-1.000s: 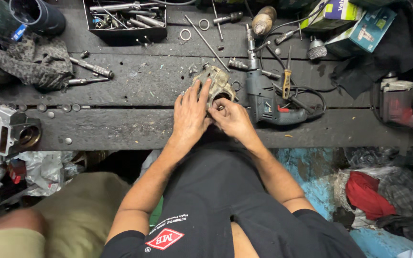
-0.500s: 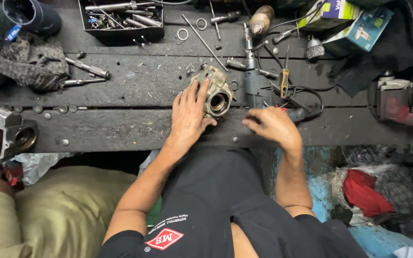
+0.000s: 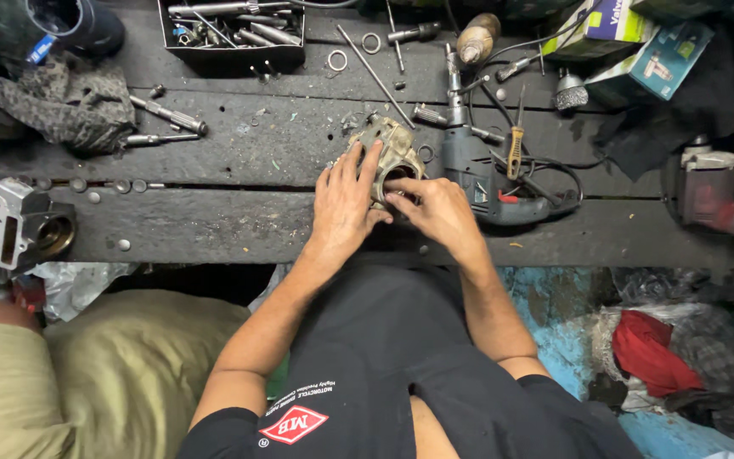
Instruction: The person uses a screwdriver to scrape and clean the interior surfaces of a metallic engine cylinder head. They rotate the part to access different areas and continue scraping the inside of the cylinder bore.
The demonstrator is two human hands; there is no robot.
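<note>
A dirty, tan metal engine casting with a round bore lies on the dark wooden workbench. My left hand rests over its left side, fingers spread along the casting. From the right, my right hand meets it, with its fingertips at the rim of the bore. Whether the right fingers pinch a small part is hidden.
A blue-grey electric drill lies just right of the casting, with a yellow-handled screwdriver on it. A black tray of bolts sits at the back, a rag at left, a cylinder head at the left edge.
My right hand left the casting, swung out to the right near the drill, and has come back to the bore. My left hand stayed on the casting.
</note>
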